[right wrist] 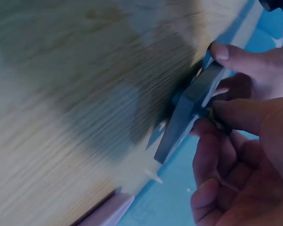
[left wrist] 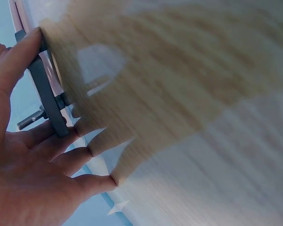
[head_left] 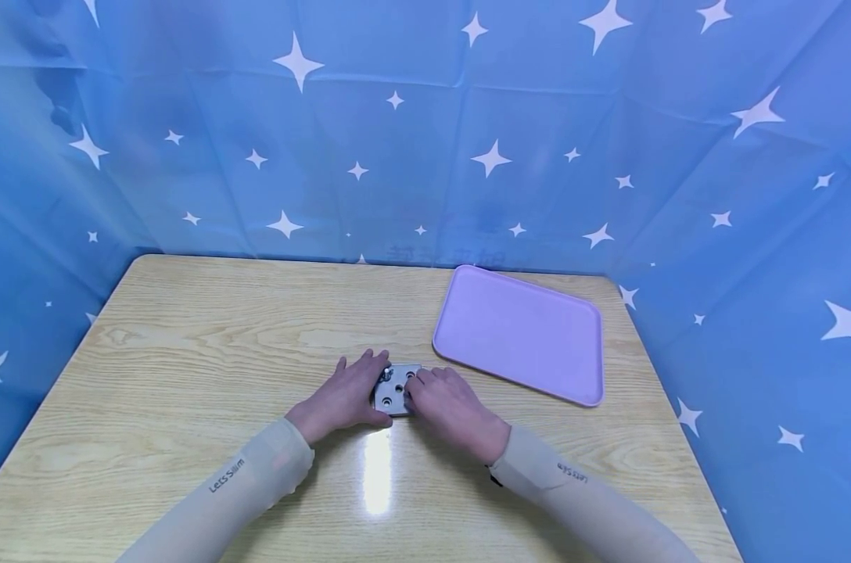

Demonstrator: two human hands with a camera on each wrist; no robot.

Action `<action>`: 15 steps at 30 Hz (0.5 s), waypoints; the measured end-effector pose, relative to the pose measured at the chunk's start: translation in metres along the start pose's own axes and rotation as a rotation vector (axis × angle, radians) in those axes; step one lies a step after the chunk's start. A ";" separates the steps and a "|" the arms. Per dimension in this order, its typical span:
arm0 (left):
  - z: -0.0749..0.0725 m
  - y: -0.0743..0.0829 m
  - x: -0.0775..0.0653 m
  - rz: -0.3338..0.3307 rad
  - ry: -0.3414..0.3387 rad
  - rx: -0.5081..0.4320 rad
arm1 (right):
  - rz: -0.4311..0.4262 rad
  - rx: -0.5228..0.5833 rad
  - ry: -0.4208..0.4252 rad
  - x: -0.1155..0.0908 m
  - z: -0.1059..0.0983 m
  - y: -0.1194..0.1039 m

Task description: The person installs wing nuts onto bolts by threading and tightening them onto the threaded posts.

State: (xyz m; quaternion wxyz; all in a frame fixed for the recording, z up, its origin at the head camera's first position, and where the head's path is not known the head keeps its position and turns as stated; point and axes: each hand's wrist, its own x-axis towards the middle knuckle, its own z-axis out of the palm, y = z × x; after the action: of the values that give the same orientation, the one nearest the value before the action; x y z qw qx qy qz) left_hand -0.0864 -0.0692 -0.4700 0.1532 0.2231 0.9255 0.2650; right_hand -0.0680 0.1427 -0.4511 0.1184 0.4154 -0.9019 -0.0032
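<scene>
A square grey metal plate [head_left: 398,397] with several round holes lies at the middle of the wooden table. My left hand [head_left: 344,397] holds it by its left side, thumb at the near edge and fingertips at the far edge. A threaded bolt [left wrist: 30,118] sticks up from the plate near the left fingers, and short dark feet [left wrist: 61,100] show under it. At the plate's right side, my right hand [head_left: 454,410] pinches a small metal screw [right wrist: 220,124] between thumb and index finger, close against the plate's top face. The fingers hide most of this screw.
A purple tray [head_left: 520,335] lies on the wooden table [head_left: 207,336] at the back right, beyond my right hand. Blue cloth [head_left: 397,188] with white stars hangs behind the table and along both sides.
</scene>
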 end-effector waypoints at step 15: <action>-0.001 0.000 -0.001 -0.007 -0.008 -0.002 | -0.331 -0.003 -0.123 -0.006 -0.021 0.030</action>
State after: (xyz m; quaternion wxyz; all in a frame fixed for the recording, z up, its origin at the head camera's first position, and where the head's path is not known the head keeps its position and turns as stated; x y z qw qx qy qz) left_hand -0.0864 -0.0701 -0.4690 0.1581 0.2210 0.9254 0.2643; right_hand -0.0819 0.1689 -0.4287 0.0612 0.5569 -0.8268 -0.0492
